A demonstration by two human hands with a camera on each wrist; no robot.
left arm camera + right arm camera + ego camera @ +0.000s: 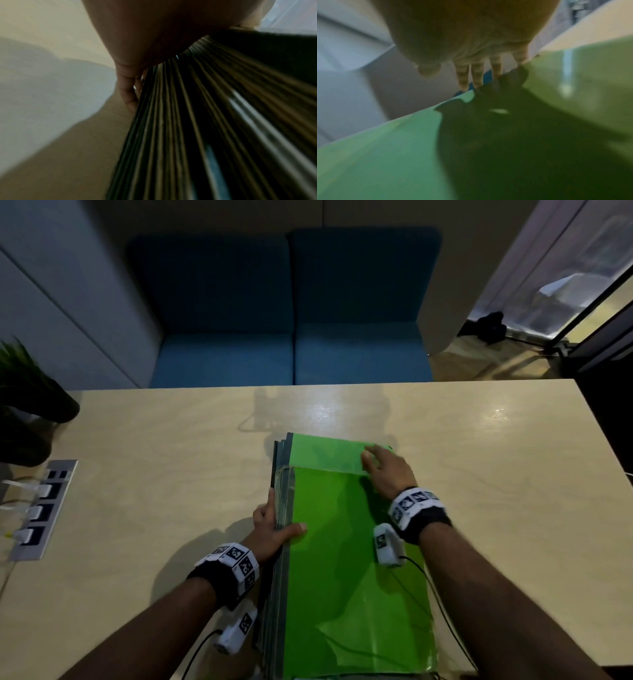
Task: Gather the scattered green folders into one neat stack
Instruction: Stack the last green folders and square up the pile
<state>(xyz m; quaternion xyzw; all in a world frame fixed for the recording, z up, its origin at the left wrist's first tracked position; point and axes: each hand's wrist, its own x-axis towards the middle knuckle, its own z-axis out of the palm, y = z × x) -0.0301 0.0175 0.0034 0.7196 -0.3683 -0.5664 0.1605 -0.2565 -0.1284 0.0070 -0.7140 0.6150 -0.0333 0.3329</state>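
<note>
A stack of green folders [342,559] lies on the pale wooden table [154,474], long side running away from me. One folder pokes out at the far end [325,453]. My left hand [274,529] grips the stack's left edge, thumb on top and fingers against the side. The left wrist view shows the layered folder edges [188,128] fanned beside my fingers [128,97]. My right hand [383,470] rests flat near the stack's far right corner, fingers straight; the right wrist view shows those fingers [477,75] spread over the green cover [385,155].
A power strip with white plugs [41,508] is set in the table's left edge, with a dark potted plant [27,405] beyond it. A blue sofa [291,337] stands past the far edge. Wrist-camera cables [445,628] trail over the stack's near right.
</note>
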